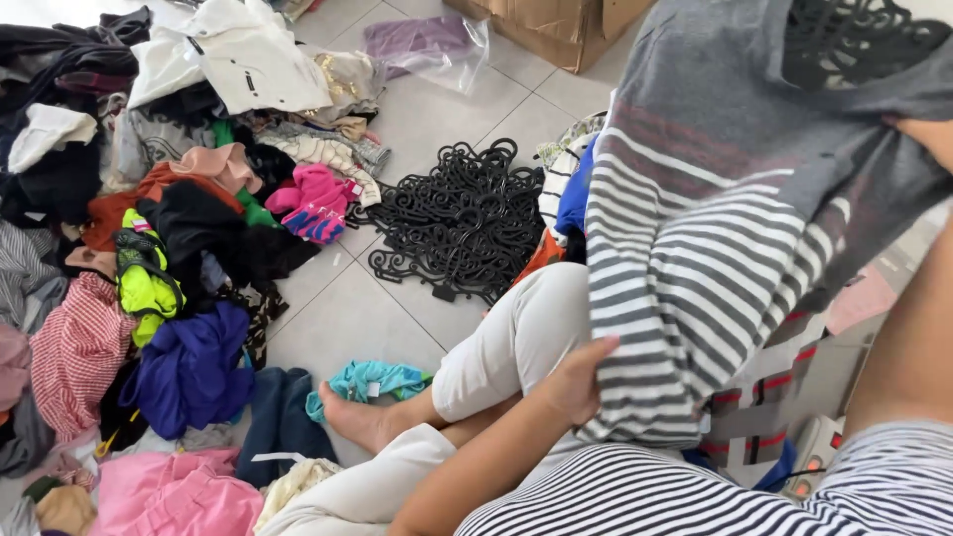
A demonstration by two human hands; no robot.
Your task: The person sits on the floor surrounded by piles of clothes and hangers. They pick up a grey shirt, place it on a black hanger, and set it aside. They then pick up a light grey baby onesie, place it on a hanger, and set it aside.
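I hold up a grey garment with white and dark red stripes [715, 228] in front of me. My left hand [576, 382] grips its lower hem near my knee. My right hand [928, 134] holds the upper part at the right edge, where a black plastic hanger [844, 40] sits inside the neck. I sit on the tiled floor with legs in white trousers [516, 342] crossed and one bare foot [357, 417] showing.
A heap of black hangers [457, 218] lies on the tiles ahead. A big pile of mixed clothes [169, 248] fills the left side. A cardboard box [556, 25] and a clear bag with purple cloth [427, 45] stand at the back. Folded clothes [568, 194] lie behind my knee.
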